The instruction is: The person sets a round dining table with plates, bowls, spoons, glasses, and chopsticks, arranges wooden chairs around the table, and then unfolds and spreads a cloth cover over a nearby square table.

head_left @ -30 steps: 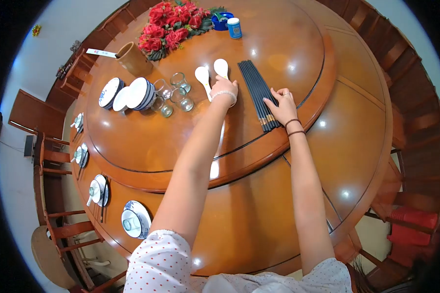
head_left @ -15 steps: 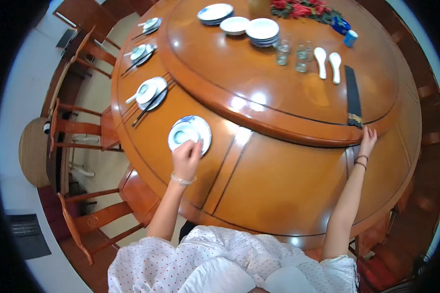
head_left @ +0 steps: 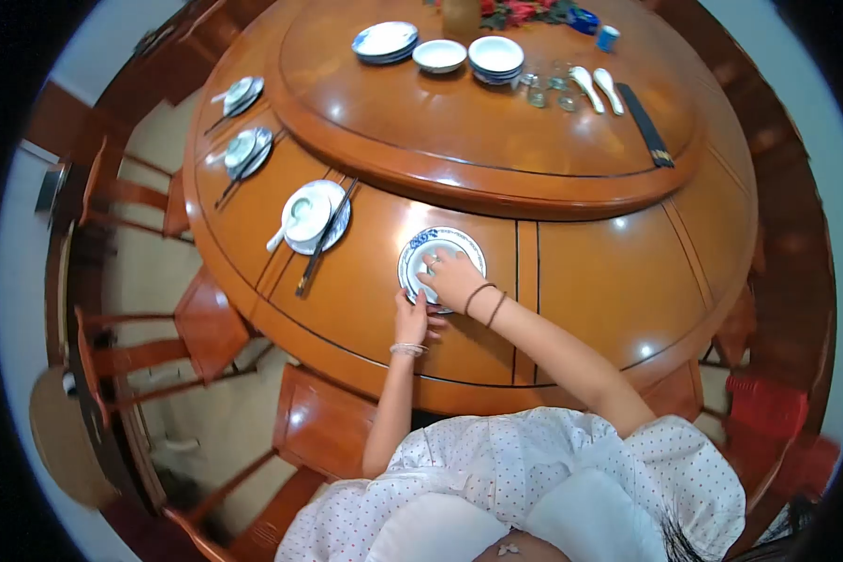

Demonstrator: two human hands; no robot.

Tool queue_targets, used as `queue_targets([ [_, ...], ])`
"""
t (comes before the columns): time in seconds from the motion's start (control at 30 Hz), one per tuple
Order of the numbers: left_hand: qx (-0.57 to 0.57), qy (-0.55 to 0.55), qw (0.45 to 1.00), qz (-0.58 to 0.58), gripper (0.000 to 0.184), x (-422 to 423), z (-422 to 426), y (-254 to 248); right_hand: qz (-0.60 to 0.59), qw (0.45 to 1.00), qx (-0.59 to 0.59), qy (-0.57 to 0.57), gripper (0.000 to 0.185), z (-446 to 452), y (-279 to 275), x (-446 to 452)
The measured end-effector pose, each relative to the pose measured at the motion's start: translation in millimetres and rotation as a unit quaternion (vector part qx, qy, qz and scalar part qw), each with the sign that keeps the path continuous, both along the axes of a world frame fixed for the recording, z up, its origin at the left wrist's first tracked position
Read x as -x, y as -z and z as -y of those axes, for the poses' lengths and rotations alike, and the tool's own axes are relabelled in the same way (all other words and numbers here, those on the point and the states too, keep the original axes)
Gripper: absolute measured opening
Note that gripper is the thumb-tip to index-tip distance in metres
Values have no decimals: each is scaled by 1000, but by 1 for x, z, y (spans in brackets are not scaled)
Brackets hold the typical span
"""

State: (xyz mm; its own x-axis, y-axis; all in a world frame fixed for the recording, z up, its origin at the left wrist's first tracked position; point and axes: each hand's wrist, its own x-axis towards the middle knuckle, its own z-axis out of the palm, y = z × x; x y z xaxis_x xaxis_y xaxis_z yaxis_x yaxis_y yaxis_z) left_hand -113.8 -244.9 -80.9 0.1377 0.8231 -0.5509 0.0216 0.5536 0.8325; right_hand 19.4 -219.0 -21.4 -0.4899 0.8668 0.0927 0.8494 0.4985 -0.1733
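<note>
At the round wooden desk (head_left: 590,272), I worked with both hands over a blue-patterned plate (head_left: 423,238) and the white bowl (head_left: 418,269) set on it, on the near side of the raised turntable (head_left: 412,173). My right hand (head_left: 452,278) reached over the bowl from the right, its fingers bent downward and slightly apart; I could not tell whether they pinched anything inside. My left hand (head_left: 416,321), thumb and fingers spread, was at the near edge of the plate, though whether it gripped the rim was unclear. Left of my hands stood a place setting: a saucer (head_left: 343,223) bearing a small bowl (head_left: 295,225), a white spoon (head_left: 274,242) at its left, and dark chopsticks (head_left: 320,245) lying across its right side. Two similar settings lined the left edge farther away. On the turntable, from left to right, were stacked plates (head_left: 385,40), a single dish (head_left: 439,56), stacked bowls (head_left: 496,56), small glasses (head_left: 537,96), two white spoons (head_left: 607,91) and a black chopstick bundle (head_left: 643,122). Red flowers (head_left: 523,11) showed at the far side.
</note>
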Motion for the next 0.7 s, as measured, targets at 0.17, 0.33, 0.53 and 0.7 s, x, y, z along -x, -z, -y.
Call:
queue_targets([
  [0.17, 57, 67, 988, 124, 47, 2, -14, 6, 167, 985, 42, 15, 14, -19, 27, 13],
  [0.33, 53, 95, 986, 127, 44, -2, -22, 14, 104, 988, 47, 103, 24, -10, -22, -28],
  [0.53, 21, 94, 989, 114, 41, -6, -28, 15, -738, 571, 184, 309, 36, -6, -36, -107],
  [0.7, -37, 82, 989, 115, 38, -5, -40, -15, -896, 389, 55, 208, 36, -44, -17, -168],
])
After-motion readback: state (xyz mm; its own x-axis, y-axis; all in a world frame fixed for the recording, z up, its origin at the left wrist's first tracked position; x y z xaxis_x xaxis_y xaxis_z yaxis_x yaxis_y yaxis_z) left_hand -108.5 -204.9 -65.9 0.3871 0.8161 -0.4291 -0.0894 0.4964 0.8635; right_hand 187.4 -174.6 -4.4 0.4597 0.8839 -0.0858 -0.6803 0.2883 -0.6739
